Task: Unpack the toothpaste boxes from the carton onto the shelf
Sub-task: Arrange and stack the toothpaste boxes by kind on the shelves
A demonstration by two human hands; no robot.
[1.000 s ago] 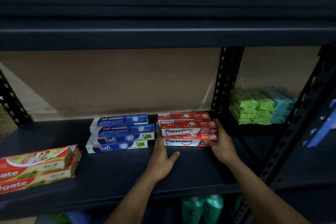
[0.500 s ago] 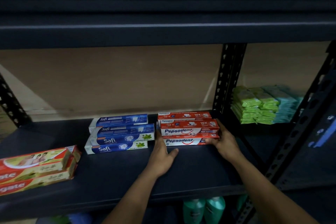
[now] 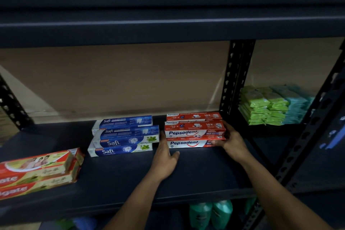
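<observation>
Left hand (image 3: 165,157) and right hand (image 3: 233,144) bracket the stack of Pepsodent toothpaste boxes (image 3: 192,133) on the dark shelf (image 3: 121,177).
The left hand lies flat, fingers straight against the stack's left end and thumb spread on the shelf. The right hand curls round the right end, thumb on the lower box's front. The stack sits at the shelf's right, near the upright post (image 3: 237,76), with Safi boxes (image 3: 123,143) just to its left and Colgate boxes (image 3: 37,172) far left.
</observation>
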